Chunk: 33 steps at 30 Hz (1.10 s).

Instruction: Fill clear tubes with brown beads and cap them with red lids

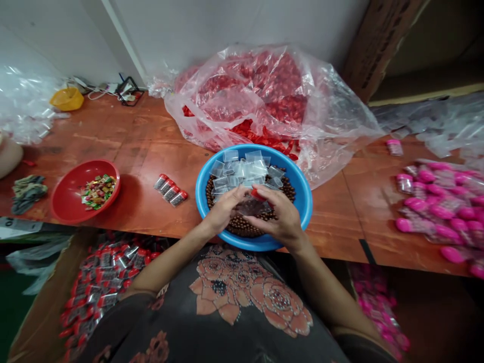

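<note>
Over a blue basin point(308, 201) both my hands meet. My left hand point(224, 207) is curled round the left side of a clear container point(249, 206) with dark contents. The fingers of my right hand point(279, 214) hold a red cap point(256, 193) at the container's top; whether it is seated cannot be made out. Small brown balls point(245, 227) fill the bottom of the basin, and clear empty containers point(245, 169) are heaped on them towards the back.
Four-like row of red-capped containers point(170, 190) lies left of the basin, beyond it a red bowl point(62, 201) of wrapped pieces. Behind sits a plastic bag of red caps point(280, 96). Pink-capped containers point(446, 201) lie right; red-capped ones point(109, 272) fill a box below.
</note>
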{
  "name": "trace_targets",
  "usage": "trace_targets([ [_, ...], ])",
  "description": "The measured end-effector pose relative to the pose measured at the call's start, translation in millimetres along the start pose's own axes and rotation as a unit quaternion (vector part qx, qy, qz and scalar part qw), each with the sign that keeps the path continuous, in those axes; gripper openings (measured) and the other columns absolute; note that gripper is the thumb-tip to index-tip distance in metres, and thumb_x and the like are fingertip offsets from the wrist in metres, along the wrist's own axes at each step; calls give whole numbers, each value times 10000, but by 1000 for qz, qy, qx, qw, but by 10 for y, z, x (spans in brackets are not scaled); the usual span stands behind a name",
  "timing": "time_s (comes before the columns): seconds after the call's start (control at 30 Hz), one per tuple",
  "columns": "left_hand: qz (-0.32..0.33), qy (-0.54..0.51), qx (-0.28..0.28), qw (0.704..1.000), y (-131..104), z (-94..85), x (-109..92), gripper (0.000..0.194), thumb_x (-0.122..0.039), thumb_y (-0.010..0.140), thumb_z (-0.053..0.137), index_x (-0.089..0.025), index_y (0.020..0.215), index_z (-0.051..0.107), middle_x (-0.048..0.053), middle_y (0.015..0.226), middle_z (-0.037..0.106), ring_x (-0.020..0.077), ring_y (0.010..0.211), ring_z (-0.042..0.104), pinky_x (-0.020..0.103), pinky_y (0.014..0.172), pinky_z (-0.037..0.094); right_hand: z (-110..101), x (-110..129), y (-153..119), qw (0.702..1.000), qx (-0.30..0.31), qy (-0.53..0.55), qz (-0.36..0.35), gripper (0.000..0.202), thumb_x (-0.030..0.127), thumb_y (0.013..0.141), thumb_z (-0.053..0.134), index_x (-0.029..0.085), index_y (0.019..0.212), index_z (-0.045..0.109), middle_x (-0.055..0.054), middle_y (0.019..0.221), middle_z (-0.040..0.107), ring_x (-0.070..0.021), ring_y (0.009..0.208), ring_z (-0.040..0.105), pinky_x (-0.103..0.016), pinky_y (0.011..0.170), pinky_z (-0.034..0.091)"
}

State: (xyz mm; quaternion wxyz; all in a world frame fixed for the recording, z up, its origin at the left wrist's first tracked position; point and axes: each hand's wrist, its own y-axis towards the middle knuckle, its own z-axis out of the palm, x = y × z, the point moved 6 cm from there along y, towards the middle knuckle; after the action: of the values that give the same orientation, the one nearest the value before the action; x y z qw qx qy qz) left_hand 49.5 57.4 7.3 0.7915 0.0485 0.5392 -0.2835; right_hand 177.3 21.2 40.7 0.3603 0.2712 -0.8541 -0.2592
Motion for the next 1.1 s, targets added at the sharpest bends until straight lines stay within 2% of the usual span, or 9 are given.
trace_targets([
  [0.3,-17,-37,26,999,121,271,-19,571,-604,954,420,-145,1266,553,35,673,656,110,486,573,201,451,438,-19,28,20,999,-17,16,23,803,354,755,782,282,1451,389,-94,1273,652,-265,1154,634,-448,959,546],
  [0.4,-46,-66,1,997,118,199,-80,530,-548,973,411,-134,1277,543,26,650,639,94,460,538,193,441,441,-99,-153,-16,988,3,117,97,824,451,825,699,289,1504,262,-115,1432,537,-262,1209,606,-449,994,522],
  [0.47,-44,-90,-12,995,110,140,-159,506,-508,987,393,-130,1297,521,27,670,643,93,469,532,214,470,485,-173,-385,-66,974,0,122,193,541,455,931,538,265,1417,393,-111,1349,594,-234,1099,653,-406,919,543],
  [0.5,-37,-98,-16,994,104,114,-204,498,-493,989,390,-128,1306,511,27,676,645,92,471,528,222,477,497,-177,-504,-94,966,24,90,240,390,423,966,465,245,1310,506,-103,1241,651,-223,1021,670,-384,876,542],
  [0.57,-17,-101,-20,995,87,79,-291,492,-480,984,401,-127,1311,503,22,664,639,92,462,514,219,458,489,-50,-666,-145,945,169,1,279,288,350,975,420,212,1070,654,-93,1045,709,-226,932,675,-357,836,518],
  [0.67,20,-83,-8,996,65,66,-400,489,-483,971,427,-144,1316,505,19,664,643,95,462,516,204,432,462,292,-677,-279,870,438,-59,217,265,224,898,491,216,1042,714,-89,1053,725,-236,970,670,-320,841,477],
  [0.73,36,-69,-3,997,62,57,-443,496,-496,959,448,-153,1311,517,18,671,649,96,465,526,203,434,463,450,-621,-364,823,533,-62,186,320,173,847,512,236,1081,720,-78,1067,730,-233,971,669,-294,809,458],
  [0.87,31,-76,16,997,88,35,-462,499,-509,970,426,-159,1309,533,34,722,669,102,499,558,223,471,495,594,-564,-460,785,590,-52,182,298,120,777,519,223,932,751,-63,923,741,-202,830,667,-260,696,410],
  [1.1,-20,-143,29,989,172,15,-383,513,-533,974,418,-124,1245,570,60,740,678,106,527,580,224,491,504,534,-632,-461,807,559,-11,191,239,149,825,484,176,853,719,-74,893,729,-176,793,643,-252,717,424],
])
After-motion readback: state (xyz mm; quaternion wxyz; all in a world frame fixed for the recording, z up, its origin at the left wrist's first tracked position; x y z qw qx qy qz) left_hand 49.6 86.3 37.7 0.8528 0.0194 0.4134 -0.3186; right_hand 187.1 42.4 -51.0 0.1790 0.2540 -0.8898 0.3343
